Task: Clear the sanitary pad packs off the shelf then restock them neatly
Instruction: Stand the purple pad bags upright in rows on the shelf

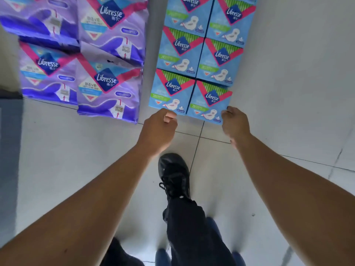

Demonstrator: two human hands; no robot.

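Note:
Several blue Libresse sanitary pad packs lie on the tiled floor in two columns. My left hand [160, 129] has its fingers curled at the near edge of the near-left blue pack [171, 91], pinching it. My right hand [233, 122] curls round the near right corner of the near-right blue pack [208, 101]. Several purple Libresse packs [107, 89] lie to the left in overlapping rows, apart from both hands. The shelf is out of view.
My black shoe [173, 173] and dark trouser leg stand on the pale floor tiles [288, 112] just behind the hands. A dark grey strip [9, 150] runs along the left edge. Something blue [162, 256] shows blurred at the bottom.

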